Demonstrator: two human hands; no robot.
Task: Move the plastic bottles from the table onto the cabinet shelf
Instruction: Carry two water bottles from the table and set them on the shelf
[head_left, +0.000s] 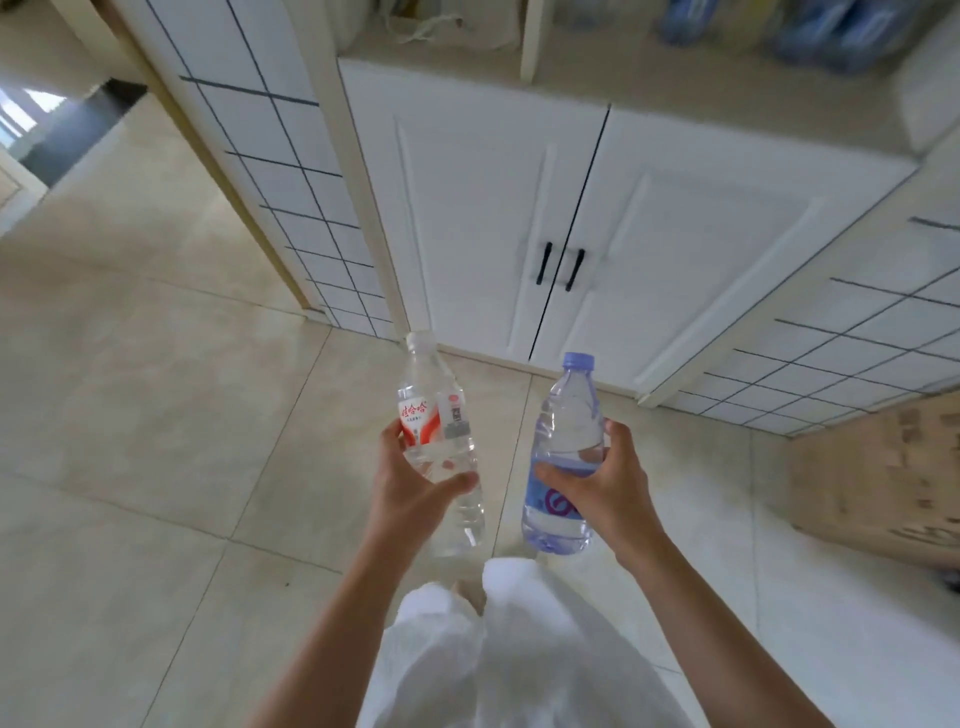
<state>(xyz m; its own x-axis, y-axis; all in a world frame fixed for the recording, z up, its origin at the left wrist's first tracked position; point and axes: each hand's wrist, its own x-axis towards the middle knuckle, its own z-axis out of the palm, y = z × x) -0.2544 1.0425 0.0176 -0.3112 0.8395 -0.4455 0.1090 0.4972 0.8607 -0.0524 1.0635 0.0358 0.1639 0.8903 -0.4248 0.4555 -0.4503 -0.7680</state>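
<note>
I was in the carrying step, partway between table and cabinet, with one bottle in each hand and the tiled floor under me. On the left, my left hand was wrapped round the middle of the clear bottle, the one with the red and white label, thumb across its front, neck tilted a little up and away from me. Just beside it, not touching, my right hand gripped the blue-tinted bottle at its waist, fingers curled behind it and its blue cap pointing toward the cabinet. Both were held out over the floor in front of the white cabinet doors, well below the shelf. That open shelf sat above the doors at the top of the view, with blurred blue packs already standing on its right part and a pale bag further left.

I judged the next move called for stepping closer, raising both arms, and setting each bottle upright on a bare stretch of shelf.
</note>
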